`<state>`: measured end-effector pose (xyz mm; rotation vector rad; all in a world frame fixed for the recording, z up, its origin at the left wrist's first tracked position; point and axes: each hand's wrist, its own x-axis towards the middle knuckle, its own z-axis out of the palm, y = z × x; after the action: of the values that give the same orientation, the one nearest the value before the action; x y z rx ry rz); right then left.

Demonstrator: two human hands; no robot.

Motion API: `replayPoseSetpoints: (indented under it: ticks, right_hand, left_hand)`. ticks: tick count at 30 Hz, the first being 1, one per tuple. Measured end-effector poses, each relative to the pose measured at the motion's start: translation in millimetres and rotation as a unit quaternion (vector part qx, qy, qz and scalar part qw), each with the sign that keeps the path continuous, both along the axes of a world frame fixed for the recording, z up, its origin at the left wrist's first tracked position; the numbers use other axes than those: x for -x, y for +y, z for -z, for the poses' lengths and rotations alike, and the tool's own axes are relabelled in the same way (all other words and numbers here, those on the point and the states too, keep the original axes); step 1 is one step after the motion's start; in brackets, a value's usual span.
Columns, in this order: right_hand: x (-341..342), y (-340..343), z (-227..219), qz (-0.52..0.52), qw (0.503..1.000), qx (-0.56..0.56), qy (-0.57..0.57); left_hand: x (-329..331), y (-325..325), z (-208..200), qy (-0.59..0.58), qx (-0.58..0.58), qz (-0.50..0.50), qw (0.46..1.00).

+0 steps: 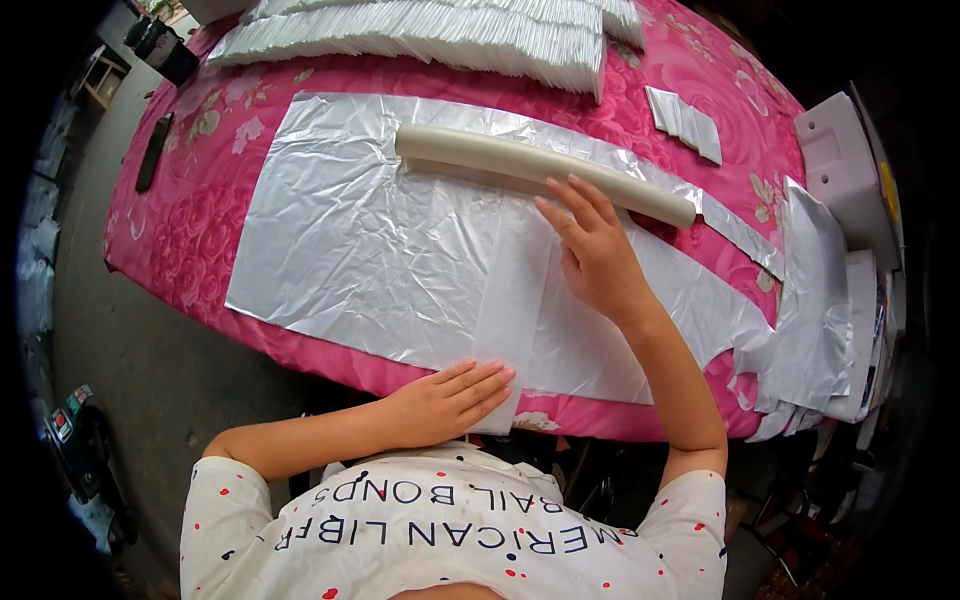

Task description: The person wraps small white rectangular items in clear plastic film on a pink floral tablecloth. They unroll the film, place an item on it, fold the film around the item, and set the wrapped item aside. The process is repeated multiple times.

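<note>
A crinkled silvery sheet is spread over the table, with a whitish translucent sheet to its right. Between them runs a pale folded strip down to the near edge. My left hand lies flat across the strip's near end, fingers stretched out together. Lying slantwise over the far part of the sheets is a long beige tube. My right hand is at the tube's near side, fingers apart, its fingertips at or on the tube; firm contact cannot be told. Neither hand grips anything.
Long stacks of folded white sheets line the far side of the pink floral tablecloth. A few folded pieces lie at far right, near a white foam box and hanging silvery sheets. A dark phone-like object and black cup are left.
</note>
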<state>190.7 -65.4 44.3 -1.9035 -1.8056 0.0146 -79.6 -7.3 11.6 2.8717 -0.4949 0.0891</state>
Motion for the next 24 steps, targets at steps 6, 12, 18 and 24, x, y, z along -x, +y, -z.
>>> replayPoseSetpoints:
  ticks: [6, 12, 18, 24]
  right_hand:
    - [70, -65, -1, -0.161, 0.977, 0.114, 0.084]
    - [81, -67, 22, -0.044, 0.999, 0.014, 0.013]
    - [71, -61, 14, -0.017, 0.997, 0.006, 0.077]
    - [55, -48, 11, 0.125, 0.920, 0.051, 0.368]
  left_hand:
    - [-3, 14, -4, -0.055, 0.139, 0.018, 0.989]
    - [-27, 30, -13, -0.037, 0.125, -0.099, 0.987]
    - [-39, 38, -18, -0.050, 0.199, -0.122, 0.971]
    - [-57, 46, -32, 0.067, 0.419, -0.268, 0.865]
